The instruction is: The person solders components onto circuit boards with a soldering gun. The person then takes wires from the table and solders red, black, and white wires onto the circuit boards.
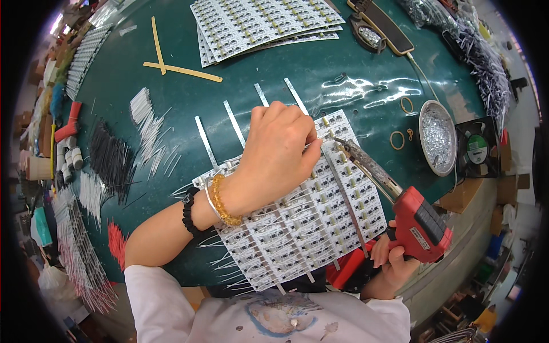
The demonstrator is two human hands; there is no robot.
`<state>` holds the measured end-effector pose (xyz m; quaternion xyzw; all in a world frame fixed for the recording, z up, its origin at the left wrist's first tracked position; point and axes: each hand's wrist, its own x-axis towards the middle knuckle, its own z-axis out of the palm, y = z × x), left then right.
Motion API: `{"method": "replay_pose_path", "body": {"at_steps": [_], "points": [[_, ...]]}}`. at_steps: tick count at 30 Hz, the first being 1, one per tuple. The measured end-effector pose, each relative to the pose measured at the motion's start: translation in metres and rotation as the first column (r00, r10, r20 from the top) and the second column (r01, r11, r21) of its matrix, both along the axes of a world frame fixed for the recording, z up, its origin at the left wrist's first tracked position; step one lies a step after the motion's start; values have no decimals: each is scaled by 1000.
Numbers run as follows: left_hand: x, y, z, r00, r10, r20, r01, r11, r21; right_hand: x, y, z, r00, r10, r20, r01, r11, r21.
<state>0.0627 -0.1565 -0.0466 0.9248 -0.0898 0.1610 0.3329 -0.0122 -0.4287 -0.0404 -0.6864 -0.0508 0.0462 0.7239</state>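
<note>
A white circuit board panel [366,214] with rows of small black and yellowish parts lies tilted on the green table in front of me. Flat metal strips [206,142] run through it and stick out past its edges, and thin white wires [214,260] fan out along its left side. My left hand [277,148] is over the panel's upper part, thumb and fingers closed in a pinch; whatever is between them is hidden. My right hand [396,274] grips a red and black soldering gun [420,228], its tip at the panel's upper edge, just right of my left fingertips.
More panels [260,28] are stacked at the far side. White wires [150,128], black wires [111,160] and red wires [116,246] lie in piles at left. At right are a bowl of silvery bits [422,140], a small fan [480,150] and rubber bands [397,133].
</note>
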Motion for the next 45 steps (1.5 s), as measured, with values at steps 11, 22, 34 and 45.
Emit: {"method": "replay_pose_path", "body": {"at_steps": [11, 22, 34, 45], "points": [[0, 10, 14, 978, -118, -173, 116, 993, -23, -8, 1, 1, 998, -49, 37, 49, 999, -2], [0, 6, 11, 986, -83, -143, 86, 996, 13, -6, -3, -1, 999, 22, -30, -23, 999, -24], [0, 7, 12, 981, -83, -178, 85, 996, 1, -10, -1, -1, 998, -4, 66, 4, 1000, 3], [-10, -11, 5, 1000, 16, -3, -16, 998, 60, -13, -5, -3, 1000, 23, 21, -23, 1000, 3]]}}
